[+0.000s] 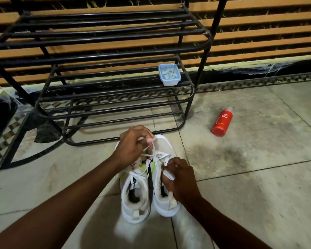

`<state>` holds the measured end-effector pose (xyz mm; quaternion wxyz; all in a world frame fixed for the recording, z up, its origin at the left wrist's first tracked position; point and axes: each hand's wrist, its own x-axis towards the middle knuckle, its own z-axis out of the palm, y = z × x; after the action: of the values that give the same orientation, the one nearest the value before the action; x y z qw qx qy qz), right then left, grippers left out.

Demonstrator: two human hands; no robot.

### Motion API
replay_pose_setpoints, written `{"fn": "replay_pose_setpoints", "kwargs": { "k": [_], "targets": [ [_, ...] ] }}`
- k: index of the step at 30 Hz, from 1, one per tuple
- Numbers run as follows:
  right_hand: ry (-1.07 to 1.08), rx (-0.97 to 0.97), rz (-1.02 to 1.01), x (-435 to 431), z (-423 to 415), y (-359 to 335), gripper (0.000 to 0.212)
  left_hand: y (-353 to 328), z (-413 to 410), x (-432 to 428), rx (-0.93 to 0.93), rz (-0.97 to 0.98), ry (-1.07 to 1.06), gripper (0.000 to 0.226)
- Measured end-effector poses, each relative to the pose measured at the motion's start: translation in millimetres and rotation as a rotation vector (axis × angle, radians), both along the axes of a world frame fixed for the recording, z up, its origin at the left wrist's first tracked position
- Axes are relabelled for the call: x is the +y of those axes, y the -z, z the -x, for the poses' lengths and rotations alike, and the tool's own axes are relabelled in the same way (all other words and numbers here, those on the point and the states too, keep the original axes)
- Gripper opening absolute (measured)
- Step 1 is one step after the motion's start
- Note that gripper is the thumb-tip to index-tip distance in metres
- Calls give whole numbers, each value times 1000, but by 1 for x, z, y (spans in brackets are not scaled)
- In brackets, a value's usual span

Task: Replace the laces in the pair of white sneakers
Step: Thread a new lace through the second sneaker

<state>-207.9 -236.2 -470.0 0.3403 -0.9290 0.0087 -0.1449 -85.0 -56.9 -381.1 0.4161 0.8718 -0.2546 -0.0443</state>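
On the tiled floor, in front of a black metal shoe rack, we are working a white lace on the pair of white sneakers, which are standing side by side and touching, toes pointing away from us. The risk, as we are judging it: our left hand is drawing lace up and forward, and with nothing pinning the sole, the shoe may be sliding or tipping on the smooth tile. A hard tug could also be pulling one end clean out of its eyelet, or leaving the two ends uneven. Loose strands are crossing between both shoes, so they could be snagging on each other. Our left hand is curling round a loop of lace above the toes, at the far end of the pair. Our right hand is pinching lace at the outer eyelet row of the right-hand sneaker. Both shoes are lying between our forearms, close in front of us. A red bottle is lying on its side well apart to the right, and a small blue tub is sitting on the rack.
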Motion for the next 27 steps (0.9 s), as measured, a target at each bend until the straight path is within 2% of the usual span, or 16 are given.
{"fn": "replay_pose_setpoints", "kwargs": {
  "k": [2,3,4,6,9,11,13,17,20,23,25,27],
  "targets": [
    [5,-2,-2,0,0,0,19,-2,6,-3,334,374,-88,26],
    [7,-6,1,0,0,0,18,-1,8,-4,419,472,-114,29],
    [8,-11,5,1,1,0,18,0,10,-3,422,491,-132,31],
    [14,-17,18,2,1,1,15,2,6,2,213,294,-115,29],
    [22,-4,44,4,1,-1,13,2,-4,2,-148,-235,64,17],
    [28,19,60,4,1,-3,13,2,-2,-4,-263,-547,191,12],
    [28,38,82,4,1,-4,13,5,3,-10,-296,-736,222,11],
    [28,64,113,4,1,-5,15,11,4,-11,-225,-859,194,12],
    [32,73,120,5,1,-6,18,12,5,-12,-158,-859,222,9],
    [27,68,98,5,2,-7,20,12,7,-14,-192,-880,210,18],
    [30,65,103,5,1,-8,23,9,7,-14,-160,-838,162,18],
    [23,69,103,5,1,-8,25,3,7,-10,-97,-721,99,8]
  ]
}}
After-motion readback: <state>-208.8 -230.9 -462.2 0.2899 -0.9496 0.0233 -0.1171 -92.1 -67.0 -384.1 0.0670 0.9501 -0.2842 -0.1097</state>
